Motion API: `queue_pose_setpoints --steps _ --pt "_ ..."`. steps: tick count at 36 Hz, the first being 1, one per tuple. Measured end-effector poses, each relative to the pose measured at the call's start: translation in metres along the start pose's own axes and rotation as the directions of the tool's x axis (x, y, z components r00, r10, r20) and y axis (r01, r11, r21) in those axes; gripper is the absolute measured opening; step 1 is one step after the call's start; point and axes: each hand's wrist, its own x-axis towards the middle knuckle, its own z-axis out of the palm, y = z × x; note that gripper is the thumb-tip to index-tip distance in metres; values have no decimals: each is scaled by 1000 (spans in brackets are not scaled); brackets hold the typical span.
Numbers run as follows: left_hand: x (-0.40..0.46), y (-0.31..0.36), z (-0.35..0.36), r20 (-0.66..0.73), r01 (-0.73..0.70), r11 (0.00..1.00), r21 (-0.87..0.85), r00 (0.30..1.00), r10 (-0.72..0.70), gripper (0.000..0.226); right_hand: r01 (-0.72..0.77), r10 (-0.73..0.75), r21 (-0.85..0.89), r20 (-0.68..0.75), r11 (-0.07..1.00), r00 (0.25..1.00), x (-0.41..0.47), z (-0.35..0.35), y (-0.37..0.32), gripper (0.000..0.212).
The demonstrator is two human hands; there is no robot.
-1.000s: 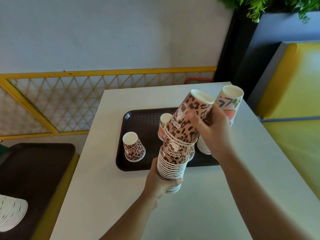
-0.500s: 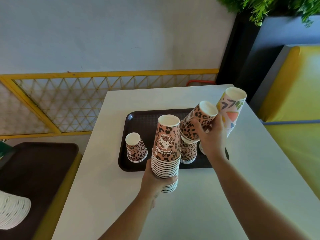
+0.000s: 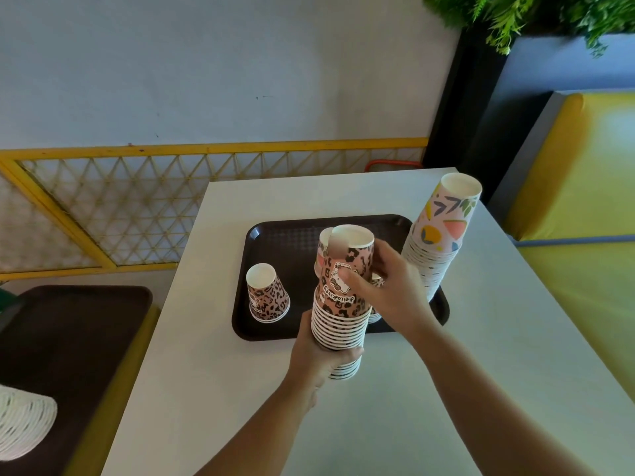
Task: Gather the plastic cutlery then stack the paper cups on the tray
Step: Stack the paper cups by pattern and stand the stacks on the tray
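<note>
Both forearms reach in from the bottom edge over a white table point(image 3: 220, 383). The left hand point(image 3: 319, 359) comes up from below, its fingers wrapped around the lower part of a stack of upside-down leopard-print paper cups point(image 3: 340, 317), which it holds upright above the table just in front of the near edge of the dark brown tray point(image 3: 275, 231). The right hand point(image 3: 388, 293) reaches across from the right, wrist angled down and to the left, and grips the top cup point(image 3: 350, 255) of that stack, thumb on the near side and fingers curled around the far side; a fingertip shows blurred at the cup's upper left rim. On the tray's left part a single leopard-print cup point(image 3: 266, 293) stands upside down, well apart from the held stack. Behind the stack another cup point(image 3: 322, 249) with a pink patch is partly hidden, and a further cup behind the right hand is mostly covered. At the tray's right edge a tall floral-print stack point(image 3: 439, 235) leans to the right. No plastic cutlery shows anywhere in view. To the left, on a lower surface, lies a second dark tray point(image 3: 68, 331) with a striped white stack point(image 3: 24, 420) at the edge.
</note>
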Motion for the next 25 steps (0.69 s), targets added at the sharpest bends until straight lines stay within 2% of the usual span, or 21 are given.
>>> queue_pose_setpoints --steps 6,9,11,16,19,22,25 --pt "-2 -3 -1 5 -14 1000 16 1000 13 84 26 -21 50 -92 998 996 3 -5 -6 59" --pt "-2 -3 -1 12 -20 1000 15 1000 20 85 28 -11 114 -150 993 989 6 -9 -10 62" --pt "-3 -5 -1 17 -23 1000 6 1000 23 86 25 5 154 -188 988 982 9 -12 -12 56" --pt "-5 -8 -2 20 -13 1000 0 1000 13 82 38 59 331 -279 943 959 17 -27 -22 41" --pt "-5 -8 -1 5 -10 1000 -4 1000 10 90 51 111 436 -338 899 934 22 -38 -26 47" --pt "-5 -8 -2 -10 -15 1000 -22 1000 15 98 65 123 400 -428 914 895 28 -42 -22 47" --pt "-5 -7 -4 -34 -26 999 -35 999 24 92 39 94 269 -465 962 880 30 -38 -10 46"
